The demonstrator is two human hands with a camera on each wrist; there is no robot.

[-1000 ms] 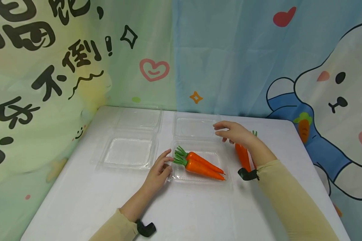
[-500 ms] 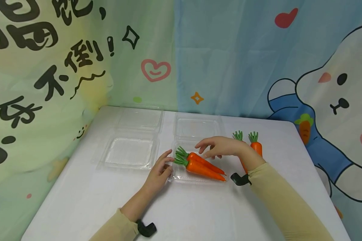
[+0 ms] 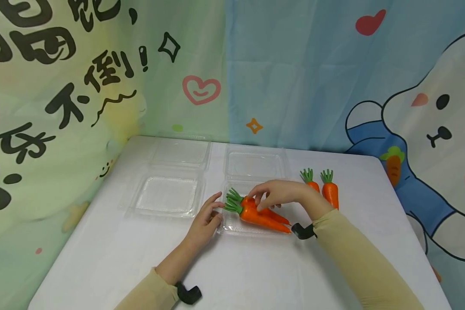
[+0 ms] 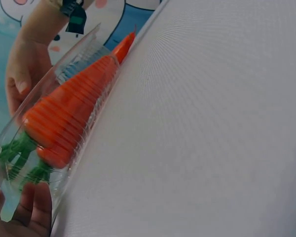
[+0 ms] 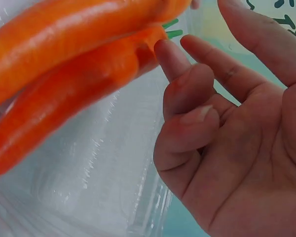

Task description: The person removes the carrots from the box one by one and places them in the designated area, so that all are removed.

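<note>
In the head view, two orange toy carrots with green tops lie aslant in a clear plastic clamshell box (image 3: 232, 228), its lid (image 3: 255, 161) laid back. My left hand (image 3: 203, 224) rests at the box's left edge, fingertips touching its side by the green tops. My right hand (image 3: 280, 193) is over the box, fingers bent around the top of the back carrot (image 3: 273, 214); the front carrot (image 3: 255, 216) lies beside it. In the right wrist view, fingertips (image 5: 167, 52) are at the carrot's thick end, with the thumb apart and no firm grip visible.
A second clear clamshell box (image 3: 168, 196) lies open on the left, with nothing visible inside. Two more carrots, one at the right (image 3: 330, 193) and one partly behind my right arm (image 3: 307, 175), lie on the white table (image 3: 255, 271). A printed curtain (image 3: 279, 77) hangs behind.
My right hand has moved left and down from near the box lid to the back carrot, uncovering the two carrots at the right. The left hand stays in place.
</note>
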